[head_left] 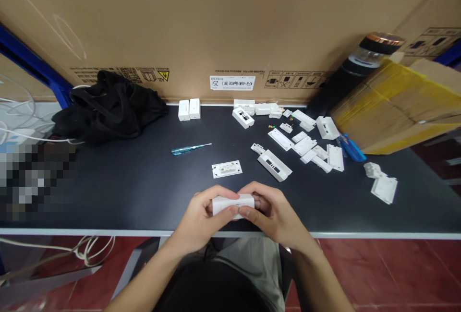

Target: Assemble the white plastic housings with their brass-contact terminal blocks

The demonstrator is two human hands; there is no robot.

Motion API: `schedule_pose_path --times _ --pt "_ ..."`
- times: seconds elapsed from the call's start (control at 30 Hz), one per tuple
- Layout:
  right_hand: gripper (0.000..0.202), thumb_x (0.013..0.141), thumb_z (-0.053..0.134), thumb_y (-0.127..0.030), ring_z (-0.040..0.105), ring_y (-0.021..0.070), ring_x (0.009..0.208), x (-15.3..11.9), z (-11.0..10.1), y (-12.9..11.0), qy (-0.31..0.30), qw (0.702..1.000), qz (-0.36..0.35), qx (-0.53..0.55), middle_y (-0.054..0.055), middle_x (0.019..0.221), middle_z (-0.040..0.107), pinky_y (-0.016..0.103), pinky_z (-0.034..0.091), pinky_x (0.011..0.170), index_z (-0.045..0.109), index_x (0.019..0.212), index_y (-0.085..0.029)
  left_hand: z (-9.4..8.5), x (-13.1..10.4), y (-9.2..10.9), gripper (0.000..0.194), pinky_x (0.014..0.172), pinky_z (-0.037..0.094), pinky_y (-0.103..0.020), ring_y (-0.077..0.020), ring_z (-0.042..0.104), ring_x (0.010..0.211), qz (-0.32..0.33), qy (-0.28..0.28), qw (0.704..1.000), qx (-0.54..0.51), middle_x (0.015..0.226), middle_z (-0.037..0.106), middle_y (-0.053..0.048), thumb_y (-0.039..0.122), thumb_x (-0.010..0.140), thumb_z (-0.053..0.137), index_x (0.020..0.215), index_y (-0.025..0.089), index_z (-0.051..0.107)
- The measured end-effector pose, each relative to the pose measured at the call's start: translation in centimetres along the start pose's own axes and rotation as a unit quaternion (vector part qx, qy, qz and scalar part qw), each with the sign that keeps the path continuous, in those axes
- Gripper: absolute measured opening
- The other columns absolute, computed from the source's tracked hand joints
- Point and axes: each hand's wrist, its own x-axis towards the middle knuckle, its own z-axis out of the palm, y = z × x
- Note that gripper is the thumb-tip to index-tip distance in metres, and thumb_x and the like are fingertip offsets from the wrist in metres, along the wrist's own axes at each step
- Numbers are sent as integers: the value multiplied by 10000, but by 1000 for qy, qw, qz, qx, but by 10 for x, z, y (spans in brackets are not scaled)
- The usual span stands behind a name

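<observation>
A white rectangular plastic casing (pixel 233 201) is gripped at both ends, close to the table's front edge. My left hand (pixel 201 218) closes round its left end, thumb on the near face and fingers over the top. Round the right end, my right hand (pixel 275 213) is closed in the same way. The two thumbs almost meet at the middle. Just beyond lies a white plate with a small fitting on it (pixel 226 169). To its right are an open white housing (pixel 274 165) and a small white insert (pixel 258 148). A blue-handled screwdriver (pixel 190 149) lies farther back on the left.
Several white plates and housings (pixel 304 145) are scattered at the right. Two white boxes (pixel 189 109) stand against the large carton (pixel 230 29). A black bag (pixel 118 105) lies at left. At right are a black bottle (pixel 345 77), a taped box (pixel 399 105) and a blue-handled tool (pixel 353 149).
</observation>
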Motion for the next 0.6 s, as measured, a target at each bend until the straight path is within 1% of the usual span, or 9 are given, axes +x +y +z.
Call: schedule_pose_path --times 0.1,0.17,0.3,0.37,0.47,0.6 --pt "193 868 759 -292 593 109 690 0 3 1 1 1000 -2 11 -4 777 634 228 492 639 654 984 -180 1 0 0 345 577 469 -200 -135 634 638 14 15 1000 16 734 727 -54 452 824 766 972 145 715" --pt "213 869 758 -311 618 122 715 -1 4 4 13 1000 -14 8 10 807 651 241 512 652 669 1015 -184 1 0 0 339 543 438 -193 -116 580 598 30 28 999 24 702 697 -44 446 818 766 950 137 718" --pt "358 835 790 -267 688 161 853 -5 4 13 61 996 -71 -4 46 964 700 283 571 757 668 1169 -224 1 -2 2 319 511 390 -181 -94 509 583 52 34 998 33 719 658 -27 413 805 781 958 141 718" --pt "395 826 797 -246 700 171 903 -7 3 14 64 995 -82 1 53 997 715 299 582 807 659 1196 -233 1 -3 2 319 502 370 -177 -82 482 565 55 30 998 30 727 653 -20 405 794 796 962 147 712" --pt "333 816 808 -260 702 174 881 -7 3 12 60 997 -53 10 57 958 729 297 585 792 677 1118 -213 1 -4 1 325 512 372 -177 -77 474 562 47 21 998 23 729 648 -15 407 792 805 963 150 704" --pt "265 802 825 -274 664 134 790 -6 6 5 69 997 -24 26 27 875 701 237 547 708 688 1017 -201 2 -2 2 336 528 393 -180 -84 487 579 35 31 999 24 721 649 -21 423 800 797 960 141 709"
